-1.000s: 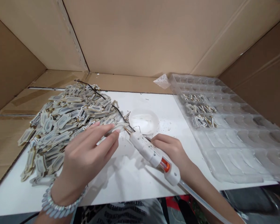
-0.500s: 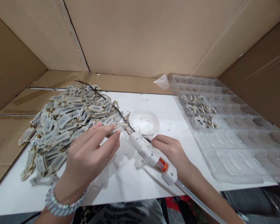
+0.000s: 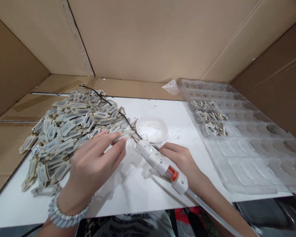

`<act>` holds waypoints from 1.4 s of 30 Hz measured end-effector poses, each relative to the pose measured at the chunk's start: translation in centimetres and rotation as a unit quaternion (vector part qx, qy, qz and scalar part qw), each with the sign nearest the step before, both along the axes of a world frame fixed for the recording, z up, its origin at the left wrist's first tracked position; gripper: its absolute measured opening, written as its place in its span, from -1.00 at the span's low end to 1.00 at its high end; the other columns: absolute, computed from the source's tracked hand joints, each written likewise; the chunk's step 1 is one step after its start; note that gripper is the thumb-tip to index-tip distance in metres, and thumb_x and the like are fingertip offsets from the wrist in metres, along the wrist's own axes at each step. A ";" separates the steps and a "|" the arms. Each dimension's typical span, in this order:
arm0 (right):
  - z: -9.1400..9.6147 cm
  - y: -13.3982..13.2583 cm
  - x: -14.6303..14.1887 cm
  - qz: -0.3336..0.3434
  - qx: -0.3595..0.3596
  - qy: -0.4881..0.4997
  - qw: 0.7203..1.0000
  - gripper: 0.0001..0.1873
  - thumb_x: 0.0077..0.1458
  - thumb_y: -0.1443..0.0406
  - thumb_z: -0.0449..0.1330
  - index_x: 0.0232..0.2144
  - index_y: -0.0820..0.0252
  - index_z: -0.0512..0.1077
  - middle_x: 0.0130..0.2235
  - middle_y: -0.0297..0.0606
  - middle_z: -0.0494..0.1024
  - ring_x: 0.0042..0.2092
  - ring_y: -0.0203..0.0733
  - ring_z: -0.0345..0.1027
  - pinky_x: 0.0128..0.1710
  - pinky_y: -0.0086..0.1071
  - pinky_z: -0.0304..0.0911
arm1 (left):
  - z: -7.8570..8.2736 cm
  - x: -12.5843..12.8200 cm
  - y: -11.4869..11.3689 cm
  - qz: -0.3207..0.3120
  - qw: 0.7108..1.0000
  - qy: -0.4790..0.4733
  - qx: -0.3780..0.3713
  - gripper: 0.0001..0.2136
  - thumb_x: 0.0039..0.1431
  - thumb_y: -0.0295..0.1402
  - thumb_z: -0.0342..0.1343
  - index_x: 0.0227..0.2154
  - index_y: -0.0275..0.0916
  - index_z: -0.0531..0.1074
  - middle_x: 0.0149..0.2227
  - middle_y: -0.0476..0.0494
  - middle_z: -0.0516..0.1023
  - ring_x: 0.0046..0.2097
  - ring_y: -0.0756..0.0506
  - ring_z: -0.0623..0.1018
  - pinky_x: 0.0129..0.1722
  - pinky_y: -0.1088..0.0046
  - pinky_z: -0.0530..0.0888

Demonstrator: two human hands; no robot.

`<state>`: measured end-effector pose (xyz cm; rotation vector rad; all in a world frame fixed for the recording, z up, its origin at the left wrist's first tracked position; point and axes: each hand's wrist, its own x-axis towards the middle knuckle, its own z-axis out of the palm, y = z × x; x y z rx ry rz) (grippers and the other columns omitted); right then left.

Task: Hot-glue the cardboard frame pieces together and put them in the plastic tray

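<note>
Between the fingertips of my left hand [image 3: 98,159] is a small ornate frame-shaped piece [image 3: 123,136], tilted and partly covered by the fingers. My right hand [image 3: 179,158] is closed around the grip of a white hot glue gun [image 3: 154,158], whose handle is mostly hidden behind the body. The metal nozzle touches or nearly touches the right end of the piece. A clear glue stick [image 3: 209,210] runs out of the gun's back end. Just beyond the nozzle sits a shallow white dish [image 3: 153,128], with a black cord [image 3: 124,117] passing beside it.
A large heap of similar grey and gold frame pieces [image 3: 61,131] covers the left side of the white tabletop [image 3: 130,194]. On the right lies a clear plastic compartment tray [image 3: 246,161], with finished-looking pieces in several compartments. Cardboard walls [image 3: 148,42] surround the table; a clear plastic scrap [image 3: 171,86] lies at the back.
Almost nothing differs. Both hands, the frame piece and the glue gun keep nearly the same place, with only a tiny shift of the gun and left hand.
</note>
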<state>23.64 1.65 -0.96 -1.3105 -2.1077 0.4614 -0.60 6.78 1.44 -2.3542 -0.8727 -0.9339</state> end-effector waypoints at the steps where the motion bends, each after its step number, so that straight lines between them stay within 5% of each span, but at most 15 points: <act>1: 0.0 0.0 0.0 0.001 0.001 0.002 1.000 -0.74 0.04 0.40 0.21 -0.59 0.18 0.21 -0.49 -0.40 0.25 -0.50 -0.35 0.17 -0.50 -0.47 0.02 | 0.0 0.0 0.0 -0.001 1.000 -0.002 0.002 -0.84 0.02 -0.52 0.30 -0.33 -0.24 0.49 -0.29 -0.09 0.65 -0.31 -0.10 0.62 -0.12 0.32 0.57; 19: -0.3 0.3 0.3 -0.014 0.013 0.030 0.999 -0.83 0.01 0.36 0.17 -0.57 0.19 0.28 -0.47 -0.33 0.32 -0.49 -0.29 0.25 -0.51 -0.44 0.09 | -0.2 -0.2 -0.1 -0.021 0.999 -0.041 -0.009 -0.84 -0.01 -0.54 0.31 -0.36 -0.25 0.50 -0.32 -0.13 0.65 -0.32 -0.12 0.64 -0.11 0.34 0.59; 27: 0.8 0.2 0.2 -0.061 -0.023 0.193 0.979 -0.94 0.10 0.30 0.26 -0.40 0.13 0.43 -0.38 -0.31 0.48 -0.37 -0.23 0.39 -0.40 -0.39 0.31 | -1.1 2.8 -2.6 -0.083 0.951 -0.200 -0.220 -0.77 0.11 -0.44 0.24 -0.15 -0.15 0.48 -0.29 0.03 0.66 -0.29 0.01 0.65 -0.14 0.56 0.58; 34: 0.8 0.3 0.5 -0.021 -0.087 0.247 0.965 -0.71 0.03 0.03 0.33 -0.38 0.10 0.50 -0.35 -0.30 0.45 -0.33 -0.18 0.39 -0.35 -0.32 0.38 | -2.1 4.1 -4.0 -0.103 0.872 -0.304 -0.371 -0.66 0.06 -0.39 0.30 -0.09 -0.05 0.42 -0.15 0.03 0.63 -0.25 0.02 0.65 -0.16 0.55 0.58; 36: 1.0 0.1 0.6 -0.016 -0.113 0.256 0.960 -0.72 0.01 0.05 0.34 -0.31 0.08 0.52 -0.31 -0.30 0.47 -0.30 -0.18 0.41 -0.32 -0.33 0.39 | -2.0 4.2 -4.1 -0.115 0.827 -0.348 -0.426 -0.61 -0.01 -0.40 0.35 -0.10 -0.02 0.43 -0.17 0.05 0.63 -0.23 0.02 0.65 -0.15 0.57 0.56; 38: 1.5 -0.1 0.8 -0.010 -0.153 0.273 0.950 -0.70 0.00 0.06 0.34 -0.26 0.07 0.52 -0.28 -0.29 0.50 -0.29 -0.17 0.43 -0.30 -0.32 0.39 | -1.8 4.4 -4.0 -0.147 0.727 -0.419 -0.523 -0.57 -0.07 -0.35 0.41 -0.12 -0.03 0.43 -0.26 0.05 0.65 -0.23 0.02 0.65 -0.19 0.61 0.55; 40: 1.9 -0.3 0.9 0.000 -0.193 0.299 0.935 -0.69 0.00 0.05 0.34 -0.25 0.07 0.52 -0.29 -0.29 0.52 -0.32 -0.18 0.42 -0.32 -0.32 0.40 | -1.5 4.7 -4.0 -0.183 0.557 -0.499 -0.638 -0.64 -0.04 -0.25 0.40 -0.18 -0.06 0.44 -0.35 0.06 0.65 -0.29 0.04 0.63 -0.28 0.65 0.54; 42: 1.9 -0.4 0.9 0.015 -0.225 0.333 0.916 -0.66 -0.01 0.04 0.34 -0.24 0.08 0.50 -0.31 -0.29 0.53 -0.35 -0.20 0.42 -0.37 -0.34 0.39 | -1.3 5.1 -4.0 -0.200 0.350 -0.536 -0.742 -0.75 0.07 -0.15 0.31 -0.27 -0.12 0.44 -0.38 0.03 0.64 -0.34 0.05 0.61 -0.31 0.63 0.54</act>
